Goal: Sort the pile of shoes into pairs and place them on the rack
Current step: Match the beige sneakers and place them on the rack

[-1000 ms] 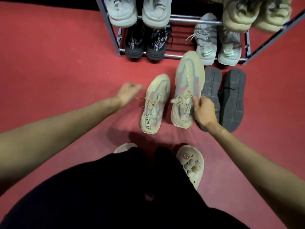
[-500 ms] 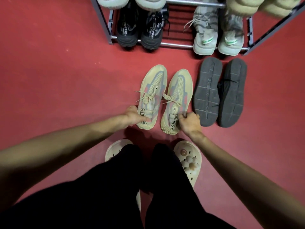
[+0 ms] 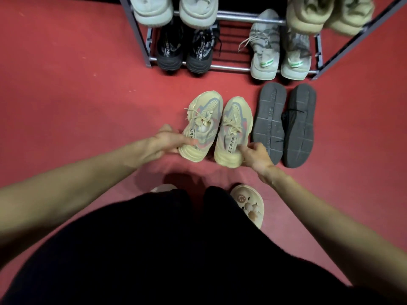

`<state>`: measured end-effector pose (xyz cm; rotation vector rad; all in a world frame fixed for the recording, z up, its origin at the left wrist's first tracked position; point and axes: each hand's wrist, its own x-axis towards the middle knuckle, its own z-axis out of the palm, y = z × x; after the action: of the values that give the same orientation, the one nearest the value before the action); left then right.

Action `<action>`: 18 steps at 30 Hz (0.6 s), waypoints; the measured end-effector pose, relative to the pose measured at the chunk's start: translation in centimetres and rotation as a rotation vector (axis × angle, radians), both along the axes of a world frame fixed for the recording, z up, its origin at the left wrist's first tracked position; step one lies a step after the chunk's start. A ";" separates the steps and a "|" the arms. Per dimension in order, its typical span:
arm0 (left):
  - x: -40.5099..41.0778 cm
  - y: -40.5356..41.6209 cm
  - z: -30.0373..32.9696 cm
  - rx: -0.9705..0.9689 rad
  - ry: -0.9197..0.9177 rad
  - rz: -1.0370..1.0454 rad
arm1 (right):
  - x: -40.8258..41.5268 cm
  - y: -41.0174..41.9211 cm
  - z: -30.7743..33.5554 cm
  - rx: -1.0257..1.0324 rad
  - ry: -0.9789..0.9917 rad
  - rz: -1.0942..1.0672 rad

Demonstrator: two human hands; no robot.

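Two beige sneakers stand side by side on the red floor in front of me. My left hand [image 3: 164, 143] grips the heel of the left beige sneaker [image 3: 203, 119]. At the heel of the right beige sneaker [image 3: 234, 126], my right hand [image 3: 256, 156] is closed on it. To their right lie two dark grey shoes [image 3: 284, 124], soles up. Beyond them stands the metal shoe rack [image 3: 231, 68], its lower shelf holding a black pair [image 3: 185, 51] and a grey pair [image 3: 279, 56].
The rack's upper shelf carries a pale grey pair [image 3: 176, 9] and a beige fluffy pair [image 3: 328, 12]. A gap lies between the two lower pairs. My legs in black trousers and cream clogs [image 3: 248, 204] fill the near floor. Open red floor spreads left.
My right hand has set its beige sneaker down beside the other one. Both hands have moved to the heels, and the left hand has taken hold of the left sneaker.
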<state>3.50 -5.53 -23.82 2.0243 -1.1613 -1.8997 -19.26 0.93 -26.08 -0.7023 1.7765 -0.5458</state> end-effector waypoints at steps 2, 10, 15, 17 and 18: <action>0.3 -0.6 2.3 -0.056 -0.006 -0.040 | -0.2 -0.7 2.4 -0.079 0.049 -0.014; 1.4 -0.1 15.4 -0.335 0.039 -0.015 | -0.4 -0.1 14.2 -0.391 0.154 0.027; 2.2 2.5 24.5 -0.496 0.137 0.017 | -0.5 1.5 23.4 -0.596 0.157 0.017; 2.3 3.9 27.8 -0.562 0.189 0.039 | -0.4 2.6 27.1 -0.679 0.169 0.024; 2.3 4.5 29.2 -0.592 0.213 0.048 | -0.5 3.1 28.7 -0.718 0.174 0.022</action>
<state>5.82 -1.03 5.37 1.4815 -1.3882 -1.4649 -19.77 3.99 2.65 -1.2867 1.7176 -1.1602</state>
